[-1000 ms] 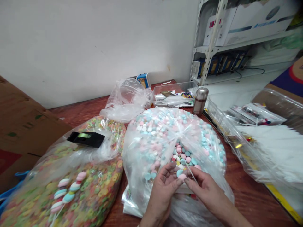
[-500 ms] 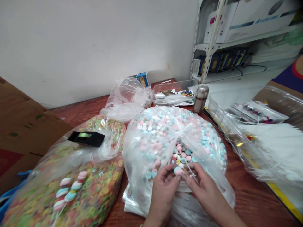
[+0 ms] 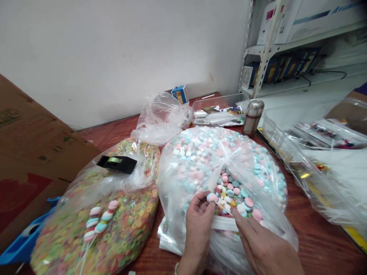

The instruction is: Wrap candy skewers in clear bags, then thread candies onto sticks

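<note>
Checking the head view, grip first: what does the left hand (image 3: pixel 197 229) have?

Pinched tight between thumb and fingertips: one pink-and-blue candy (image 3: pixel 212 197), held just above the mouth of the clear candy bag (image 3: pixel 200 152).

And the right hand (image 3: pixel 263 248)?

Fingers extended toward the left hand, close to a white strip (image 3: pixel 225 223) at the bag's mouth. Cannot tell whether they are clenched on anything. A thin stick (image 3: pixel 220 206) seems to run from the candy toward them, but it is too fine to confirm.

Progress, as far as visible?

One stick of pink, white and blue candies (image 3: pixel 99 220) lies finished on the cereal bag (image 3: pixel 120 233), left of the grip. The candy bag beneath the grip looks nearly full, so most of the heap appears untouched.

Other items beyond the grip?

Black tape roll (image 3: pixel 117 164) on the cereal bag; crumpled clear bag (image 3: pixel 160 118) and plastic tray (image 3: pixel 218 110) farther on; steel flask (image 3: pixel 252 118) beyond the right hand, at the edge of the red-brown table (image 3: pixel 323 244). Cardboard box (image 3: pixel 34 141) well left; metal shelf (image 3: pixel 259 57) far right.
</note>
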Demonstrator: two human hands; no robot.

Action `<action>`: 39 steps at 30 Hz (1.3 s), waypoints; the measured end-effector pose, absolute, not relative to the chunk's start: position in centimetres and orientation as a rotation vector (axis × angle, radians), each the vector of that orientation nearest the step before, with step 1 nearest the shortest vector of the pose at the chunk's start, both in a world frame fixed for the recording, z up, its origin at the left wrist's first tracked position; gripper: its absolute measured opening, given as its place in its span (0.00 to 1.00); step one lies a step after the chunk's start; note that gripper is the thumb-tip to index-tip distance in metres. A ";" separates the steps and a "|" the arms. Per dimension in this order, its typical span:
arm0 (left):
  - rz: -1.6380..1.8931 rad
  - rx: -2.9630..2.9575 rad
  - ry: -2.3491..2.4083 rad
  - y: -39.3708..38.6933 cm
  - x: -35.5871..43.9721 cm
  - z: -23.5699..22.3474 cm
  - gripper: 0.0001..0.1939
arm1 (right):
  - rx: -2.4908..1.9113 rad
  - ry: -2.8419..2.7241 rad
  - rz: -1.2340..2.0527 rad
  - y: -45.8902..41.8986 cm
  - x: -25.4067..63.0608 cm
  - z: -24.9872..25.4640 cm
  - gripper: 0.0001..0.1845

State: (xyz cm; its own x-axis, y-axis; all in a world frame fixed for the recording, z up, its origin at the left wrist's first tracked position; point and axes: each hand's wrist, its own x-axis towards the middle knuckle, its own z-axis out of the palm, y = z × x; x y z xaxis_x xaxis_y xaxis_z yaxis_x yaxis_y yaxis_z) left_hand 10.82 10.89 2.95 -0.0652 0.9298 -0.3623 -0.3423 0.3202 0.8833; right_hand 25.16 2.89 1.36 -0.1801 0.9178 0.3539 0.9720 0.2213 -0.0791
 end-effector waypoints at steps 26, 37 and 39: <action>1.153 0.869 1.301 9.9 11.3 0.7 0.14 | -1.950 -2.194 -0.235 3.7 22.5 2.9 0.23; 0.985 1.075 1.333 8.4 11.2 0.3 0.12 | -2.031 -2.060 0.068 5.4 22.2 1.1 0.10; 0.953 1.255 1.329 8.4 11.0 0.3 0.15 | -2.073 -2.049 0.111 6.0 23.2 0.9 0.09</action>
